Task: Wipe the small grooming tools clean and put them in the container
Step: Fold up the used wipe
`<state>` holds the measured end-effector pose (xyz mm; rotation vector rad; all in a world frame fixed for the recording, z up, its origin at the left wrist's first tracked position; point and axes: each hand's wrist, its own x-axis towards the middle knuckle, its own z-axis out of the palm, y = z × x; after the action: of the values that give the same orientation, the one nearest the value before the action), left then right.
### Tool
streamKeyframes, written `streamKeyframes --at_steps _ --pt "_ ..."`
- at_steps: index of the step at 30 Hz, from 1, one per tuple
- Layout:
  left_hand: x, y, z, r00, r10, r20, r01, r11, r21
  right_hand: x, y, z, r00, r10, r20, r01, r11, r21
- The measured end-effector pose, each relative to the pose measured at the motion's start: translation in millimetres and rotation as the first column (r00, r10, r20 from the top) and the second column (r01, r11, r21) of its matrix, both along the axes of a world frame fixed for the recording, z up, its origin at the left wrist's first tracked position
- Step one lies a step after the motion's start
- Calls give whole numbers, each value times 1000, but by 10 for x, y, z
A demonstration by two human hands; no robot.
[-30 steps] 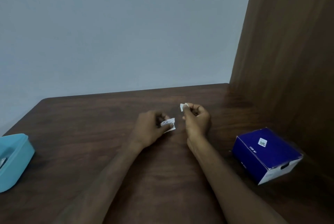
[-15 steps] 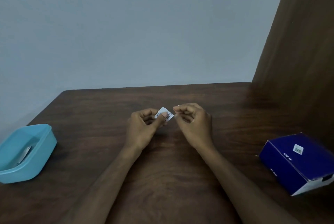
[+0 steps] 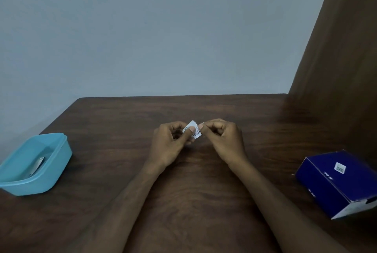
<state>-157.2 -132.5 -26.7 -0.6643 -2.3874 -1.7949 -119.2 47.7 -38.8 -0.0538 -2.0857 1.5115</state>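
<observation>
A small white printed wipe packet (image 3: 195, 131) is held above the middle of the dark wooden table (image 3: 204, 201). My left hand (image 3: 170, 144) pinches it between thumb and fingers. My right hand (image 3: 222, 140) has its fingers curled and its fingertips at the packet's right edge. A light blue plastic container (image 3: 51, 173) sits at the table's left edge, with a small metal grooming tool (image 3: 37, 166) lying inside it. Whatever sits inside the packet is hidden.
A dark blue cardboard box (image 3: 334, 183) with a white label lies at the right side of the table. A brown wooden panel (image 3: 342, 69) rises on the right, and a grey wall stands behind the table.
My hands came together from slightly apart, and the right hand's white piece is no longer seen. The view shifted left, so the container shows fully and the box sits farther right.
</observation>
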Motion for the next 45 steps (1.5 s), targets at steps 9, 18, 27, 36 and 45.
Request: streamKeyframes --at_steps 9,18,27,36,45 --pt "3 7 10 999 -39 26 39 999 -17 -1 83 41 972 198 130 -166 962 -218" --pt "-27 -5 -44 998 -50 -42 46 995 -91 50 170 72 986 140 92 -145 988 57" --pt "-6 -6 -47 983 -93 -158 66 983 -169 20 214 29 983 98 158 -125 977 171" --pt "-17 7 -48 876 -99 -473 -52 954 -297 54 301 83 944 204 259 -206 978 -18" --pt "-37 25 -87 849 -188 -494 -4 933 -361 57 261 81 947 177 268 -202 977 70"
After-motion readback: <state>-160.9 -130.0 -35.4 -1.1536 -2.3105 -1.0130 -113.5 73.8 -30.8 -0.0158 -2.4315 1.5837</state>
